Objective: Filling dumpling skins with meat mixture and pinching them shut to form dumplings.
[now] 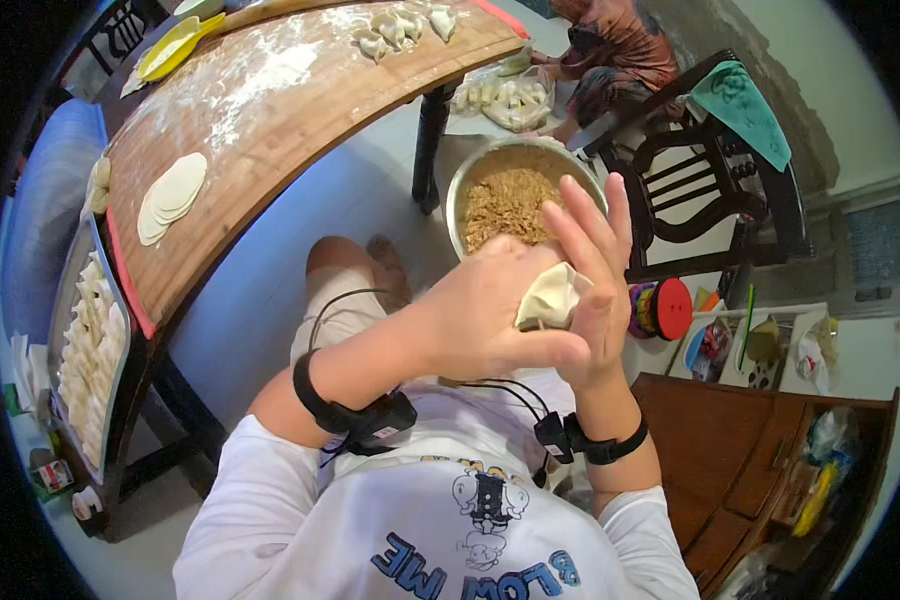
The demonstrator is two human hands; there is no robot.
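A pale folded dumpling (553,296) sits between my two hands, in front of my chest. My left hand (485,312) is closed against its left side, with the thumb stretched beneath it. My right hand (598,275) cups the right side, its thumb bent against the dough while the other fingers point up and apart. The dumpling's lower edge is partly hidden by my hands. Just beyond them stands a metal bowl (457,205) of brown minced filling (505,200), its near side covered by my hands.
A floured wooden board (300,120) holds round wrappers (173,198), several dumplings (405,28) and a yellow scoop (175,45). A tray (110,425) of dumplings stands at left. A dark chair (700,190), another person (620,50) and a wooden cabinet (720,460) are at right.
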